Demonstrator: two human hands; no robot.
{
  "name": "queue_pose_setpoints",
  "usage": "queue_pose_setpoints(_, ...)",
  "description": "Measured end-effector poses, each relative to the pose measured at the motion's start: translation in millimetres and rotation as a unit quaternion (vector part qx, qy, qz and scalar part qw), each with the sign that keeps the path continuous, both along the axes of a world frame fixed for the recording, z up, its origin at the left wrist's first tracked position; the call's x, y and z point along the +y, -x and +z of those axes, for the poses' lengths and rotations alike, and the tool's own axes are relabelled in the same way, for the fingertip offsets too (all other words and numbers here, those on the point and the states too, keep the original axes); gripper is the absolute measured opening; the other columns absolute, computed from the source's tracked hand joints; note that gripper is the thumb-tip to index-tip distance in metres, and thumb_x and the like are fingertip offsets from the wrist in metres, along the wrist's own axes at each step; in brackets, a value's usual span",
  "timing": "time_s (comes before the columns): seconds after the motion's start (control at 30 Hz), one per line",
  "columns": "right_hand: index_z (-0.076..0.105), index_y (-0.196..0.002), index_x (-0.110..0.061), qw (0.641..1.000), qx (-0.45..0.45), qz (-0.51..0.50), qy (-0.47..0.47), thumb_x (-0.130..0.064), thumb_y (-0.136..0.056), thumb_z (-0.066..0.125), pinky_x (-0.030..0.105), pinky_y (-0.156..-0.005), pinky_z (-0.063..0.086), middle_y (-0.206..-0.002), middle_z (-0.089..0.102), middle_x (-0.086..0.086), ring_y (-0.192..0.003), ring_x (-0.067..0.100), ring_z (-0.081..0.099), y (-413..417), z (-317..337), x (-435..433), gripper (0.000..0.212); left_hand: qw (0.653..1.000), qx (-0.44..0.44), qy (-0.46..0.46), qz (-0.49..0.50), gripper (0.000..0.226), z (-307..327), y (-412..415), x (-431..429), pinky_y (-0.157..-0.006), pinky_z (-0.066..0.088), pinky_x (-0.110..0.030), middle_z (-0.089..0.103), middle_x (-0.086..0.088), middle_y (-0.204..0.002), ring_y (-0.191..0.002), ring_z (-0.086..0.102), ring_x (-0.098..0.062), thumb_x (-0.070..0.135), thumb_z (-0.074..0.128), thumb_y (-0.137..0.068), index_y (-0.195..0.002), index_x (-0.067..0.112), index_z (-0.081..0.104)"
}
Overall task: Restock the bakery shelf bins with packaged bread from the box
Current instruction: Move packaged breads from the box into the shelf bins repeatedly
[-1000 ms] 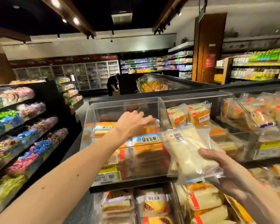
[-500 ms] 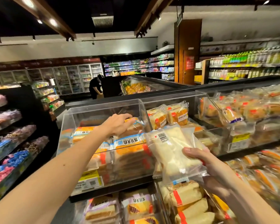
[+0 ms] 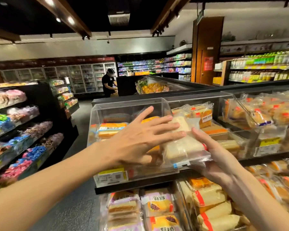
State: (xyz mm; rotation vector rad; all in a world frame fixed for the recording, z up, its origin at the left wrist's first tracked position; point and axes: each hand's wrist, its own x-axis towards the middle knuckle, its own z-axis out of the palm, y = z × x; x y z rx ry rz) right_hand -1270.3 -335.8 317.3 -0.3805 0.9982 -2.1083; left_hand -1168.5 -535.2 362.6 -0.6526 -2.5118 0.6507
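— holding anything, the right hand (image 3: 217, 159)?
— yes, the bread packet (image 3: 182, 147): fingers curled beneath it, thumb lying along its top.
— and the left hand (image 3: 140, 139)?
— spread flat, fingers straight and apart, tips touching the packet's upper side; it grips nothing.
— where is the packet, then?
— between both hands, tilted, in front of the clear bin (image 3: 127, 105) and above the wrapped loaves (image 3: 210, 197) on the lower shelf. whether it is inside a bin, i cannot tell.

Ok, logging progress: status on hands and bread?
Left hand open, fingers over bread pack. Right hand holds it before clear bin. No obstruction seen.
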Motion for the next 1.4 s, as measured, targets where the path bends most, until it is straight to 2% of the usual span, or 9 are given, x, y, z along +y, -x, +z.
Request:
queue_pose_setpoints(0.3, 0.065, -0.123, -0.008, 0.997, -0.069, -0.006, -0.018, -0.022, -0.07, 0.066, 0.047, -0.067, 0.058, -0.098, 0.076, 0.015, -0.076, 0.027, 0.075, -19.5, -0.9, -28.8, 0.055, 0.96, -0.023, -0.28, -0.001, 0.075, -22.6, -33.7, -27.9, -0.095, 0.05, -0.038, 0.058, 0.007, -0.137, -0.12, 0.057, -0.014, 0.012, 0.072, -0.077, -0.14, 0.035, 0.038)
queue_pose_setpoints(0.43, 0.062, -0.124, -0.005, 0.997, -0.073, 0.002, -0.032, -0.018, -0.078, 0.067, 0.058, -0.077, 0.054, -0.112, 0.072, 0.022, -0.106, 0.039, 0.069, -27.4, 3.6, -35.3, 0.048, 0.826, -0.028, -0.563, -0.009, 0.039, -18.1, -42.5, -24.1, -0.092, 0.051, -0.028, 0.063, 0.006, -0.119, -0.11, 0.061, -0.013, 0.018, 0.06, -0.095, -0.132, 0.028, 0.05)
queue_pose_setpoints(0.57, 0.064, -0.115, -0.001, 0.996, -0.07, 0.009, -0.046, -0.015, -0.08, 0.066, 0.046, -0.083, 0.058, -0.107, 0.073, 0.023, -0.103, 0.037, 0.069, -35.1, 5.5, -40.8, 0.038, 0.674, 0.064, -0.734, 0.058, 0.019, -7.4, -38.3, -24.1, -0.078, 0.053, -0.02, 0.068, 0.005, -0.111, -0.096, 0.067, -0.004, 0.016, 0.048, -0.103, -0.12, 0.022, 0.054)
queue_pose_setpoints(0.73, 0.062, -0.11, 0.0, 0.996, -0.061, 0.017, -0.059, -0.015, -0.091, 0.06, 0.048, -0.064, 0.059, -0.097, 0.074, 0.025, -0.077, 0.035, 0.075, -34.0, 9.2, -34.7, 0.024, 0.507, 0.061, -0.848, 0.144, 0.058, -10.2, -32.4, -59.4, -0.066, 0.059, -0.036, 0.072, -0.004, -0.11, -0.091, 0.073, -0.017, 0.052, 0.069, -0.08, -0.123, 0.014, 0.057)
queue_pose_setpoints(0.8, 0.062, -0.115, -0.002, 0.997, -0.058, 0.012, -0.057, -0.014, -0.086, 0.063, 0.049, -0.069, 0.06, -0.101, 0.074, 0.025, -0.084, 0.035, 0.074, -30.7, 9.5, -32.6, 0.031, 0.548, 0.072, -0.814, 0.179, 0.06, -9.6, -33.7, -74.3, -0.074, 0.062, -0.043, 0.073, -0.004, -0.109, -0.091, 0.074, -0.018, 0.046, 0.08, -0.073, -0.12, 0.013, 0.06)
queue_pose_setpoints(0.9, 0.062, -0.121, -0.005, 0.997, -0.047, -0.004, -0.059, -0.015, -0.074, 0.066, 0.049, -0.091, 0.053, -0.107, 0.073, 0.022, -0.092, 0.034, 0.072, -27.8, 10.2, -30.0, 0.048, 0.755, 0.124, -0.562, 0.315, 0.051, -0.8, -31.6, -100.5, -0.083, 0.058, -0.044, 0.072, 0.001, -0.11, -0.1, 0.068, -0.018, 0.051, 0.08, -0.076, -0.114, 0.019, 0.066)
queue_pose_setpoints(1.1, 0.062, -0.12, -0.004, 0.998, -0.037, 0.009, -0.059, -0.013, -0.077, 0.065, 0.052, -0.062, 0.06, -0.104, 0.073, 0.025, -0.082, 0.037, 0.074, -25.1, 7.7, -25.7, 0.044, 0.898, 0.066, -0.243, 0.361, 0.046, 17.0, -9.0, -126.4, -0.082, 0.049, -0.037, 0.069, 0.004, -0.115, -0.109, 0.062, -0.022, 0.058, 0.066, -0.086, -0.122, 0.03, 0.061)
queue_pose_setpoints(1.3, 0.057, -0.132, -0.011, 0.997, -0.023, 0.0, -0.076, -0.015, -0.078, 0.068, 0.049, -0.072, 0.059, -0.11, 0.072, 0.024, -0.091, 0.04, 0.073, -20.8, -0.1, -20.8, 0.055, 0.928, 0.004, -0.078, 0.366, 0.049, 6.0, 17.1, -143.0, -0.083, 0.046, -0.037, 0.065, -0.003, -0.122, -0.112, 0.059, -0.025, 0.05, 0.057, -0.095, -0.135, 0.022, 0.051)
queue_pose_setpoints(1.4, 0.057, -0.131, -0.012, 0.997, -0.02, -0.006, -0.077, -0.014, -0.077, 0.069, 0.052, -0.08, 0.056, -0.11, 0.072, 0.025, -0.093, 0.042, 0.072, -18.5, -3.2, -16.7, 0.056, 0.938, 0.068, 0.033, 0.339, 0.068, -4.6, 20.2, -144.4, -0.071, 0.05, -0.04, 0.063, -0.01, -0.107, -0.093, 0.061, -0.028, 0.035, 0.083, -0.075, -0.133, 0.013, 0.055)
